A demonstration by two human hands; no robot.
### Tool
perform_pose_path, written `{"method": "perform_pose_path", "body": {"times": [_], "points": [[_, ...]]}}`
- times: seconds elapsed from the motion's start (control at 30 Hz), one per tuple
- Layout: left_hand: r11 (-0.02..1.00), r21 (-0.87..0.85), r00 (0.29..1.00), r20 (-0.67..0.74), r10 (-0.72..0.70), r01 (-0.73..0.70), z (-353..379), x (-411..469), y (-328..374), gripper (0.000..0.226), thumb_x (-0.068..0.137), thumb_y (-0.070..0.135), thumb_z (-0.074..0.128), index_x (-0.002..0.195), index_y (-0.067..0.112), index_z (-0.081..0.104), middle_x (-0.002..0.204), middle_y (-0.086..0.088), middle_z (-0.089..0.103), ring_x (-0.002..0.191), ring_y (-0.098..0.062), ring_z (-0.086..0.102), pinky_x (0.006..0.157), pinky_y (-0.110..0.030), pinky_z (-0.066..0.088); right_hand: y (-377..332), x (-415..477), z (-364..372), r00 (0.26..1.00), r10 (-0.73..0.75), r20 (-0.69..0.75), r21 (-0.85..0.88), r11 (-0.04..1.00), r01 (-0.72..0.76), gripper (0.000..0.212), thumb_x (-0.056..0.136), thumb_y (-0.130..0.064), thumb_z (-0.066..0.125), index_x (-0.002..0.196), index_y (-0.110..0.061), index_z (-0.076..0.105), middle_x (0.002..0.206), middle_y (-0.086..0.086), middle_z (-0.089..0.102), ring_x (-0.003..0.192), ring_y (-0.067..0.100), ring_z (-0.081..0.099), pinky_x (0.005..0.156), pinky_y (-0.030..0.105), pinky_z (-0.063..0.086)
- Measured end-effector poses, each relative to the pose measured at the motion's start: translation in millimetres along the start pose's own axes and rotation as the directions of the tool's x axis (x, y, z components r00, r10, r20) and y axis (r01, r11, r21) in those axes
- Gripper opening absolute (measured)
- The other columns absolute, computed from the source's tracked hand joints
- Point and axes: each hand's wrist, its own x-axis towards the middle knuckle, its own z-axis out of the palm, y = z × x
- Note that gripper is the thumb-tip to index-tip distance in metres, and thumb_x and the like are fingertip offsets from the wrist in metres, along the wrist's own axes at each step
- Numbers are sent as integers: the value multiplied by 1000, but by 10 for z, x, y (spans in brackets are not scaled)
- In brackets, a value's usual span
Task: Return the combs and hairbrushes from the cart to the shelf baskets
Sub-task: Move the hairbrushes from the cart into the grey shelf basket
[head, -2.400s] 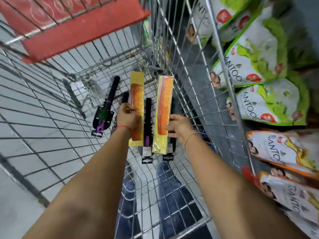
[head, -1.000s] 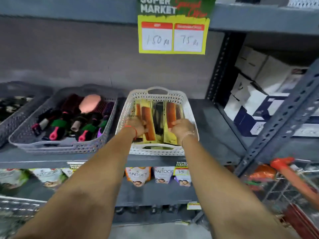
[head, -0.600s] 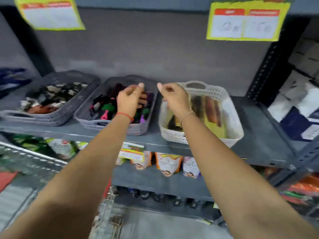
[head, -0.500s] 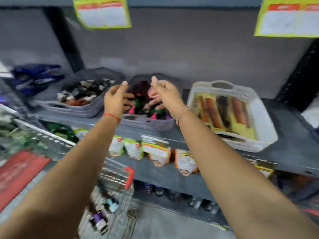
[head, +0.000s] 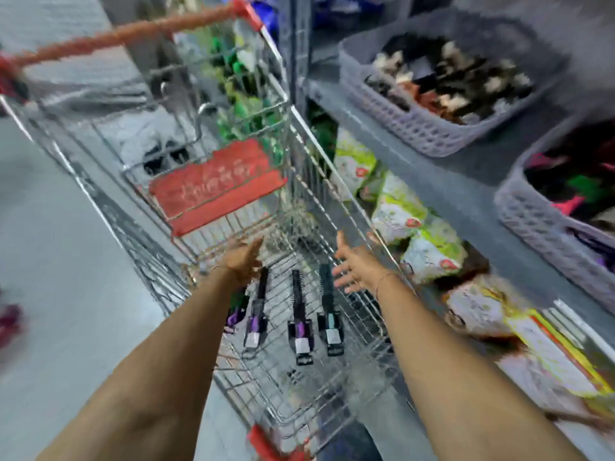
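Several black round hairbrushes lie side by side on the wire floor of the shopping cart (head: 299,168): one with a purple handle (head: 258,311), a second (head: 300,316), and one with a teal handle (head: 329,309). Another purple-handled brush (head: 237,311) is partly hidden by my left forearm. My left hand (head: 241,259) hovers over the brushes, fingers spread, holding nothing. My right hand (head: 354,266) is also spread and empty, just right of the teal-handled brush. A grey basket (head: 535,224) with hairbrushes stands on the shelf at the right.
A second grey basket (head: 409,124) of hair clips sits further along the shelf. Green-and-white pouches (head: 419,224) fill the lower shelf beside the cart. The cart has a red child-seat flap (head: 216,184) and a red handle (head: 129,34). Grey floor lies left.
The packaged combs went from the cart into the white shelf basket and were let go. Both empty hands then swung left from the shelf and down into the cart over the hairbrushes.
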Motion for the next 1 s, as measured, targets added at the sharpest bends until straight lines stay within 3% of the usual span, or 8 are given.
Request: {"method": "perform_pose_path", "body": {"times": [0.13,0.2,0.27,0.37,0.57,0.77,0.93,1.0], "points": [[996,33,994,-66,-85,88,180,519,-500,16,92,25,52,79,16,54,97,-11,52,75,-21,53,72,-31,47,488,693,179,996,84,-3,-223,971,-83,27,86,-46,51,76,-21,49,76,3,52,68,20,53,64,31,41],[979,128,986,-74,-149,157,390,736,-736,8,88,20,59,79,19,58,82,-13,58,88,-24,55,80,-35,46,774,968,262,995,92,-34,-345,933,-98,17,83,-34,62,86,-18,59,82,4,58,77,20,58,72,30,40],[911,331,969,-60,-240,246,637,943,-984,14,84,26,63,87,14,59,94,-20,66,100,-30,60,84,-37,46,1047,1190,340,985,171,-21,-440,883,-162,69,76,-33,71,132,-7,40,126,12,53,121,28,49,98,33,41],[812,480,935,-57,-350,333,994,1069,-1273,35,75,36,71,86,8,54,88,-9,59,102,-25,57,80,-31,45,1319,1368,508,962,267,-56,-541,802,-254,119,59,-44,81,146,-10,6,155,15,14,142,31,17,115,44,26],[814,486,948,-183,-260,318,1325,1162,-1585,52,67,24,75,108,3,50,112,-20,61,105,-37,59,82,-40,49,1551,1390,756,970,98,-221,-618,755,-217,113,59,-45,79,143,-14,11,144,16,26,129,34,34,97,41,45],[836,504,896,-443,34,218,1280,1110,-1506,26,75,9,57,98,4,46,105,-20,60,95,-38,60,73,-42,49,1301,1370,608,956,198,-217,-127,965,-229,25,76,-2,52,94,-18,59,106,14,62,83,28,62,71,43,57],[708,688,985,-159,-71,162,1296,1148,-1556,66,72,46,68,119,11,39,125,-14,46,117,-34,47,96,-45,43,1300,1343,458,931,305,-202,-82,942,-327,20,81,1,52,93,-8,65,85,4,59,55,5,45,35,14,35],[787,597,985,-154,-77,155,1288,1164,-1590,57,73,44,68,112,9,44,121,-16,50,114,-36,48,97,-44,43,1371,1356,464,941,269,-204,-115,948,-296,8,83,-9,57,88,-13,62,77,1,58,55,4,47,34,11,36]]}}
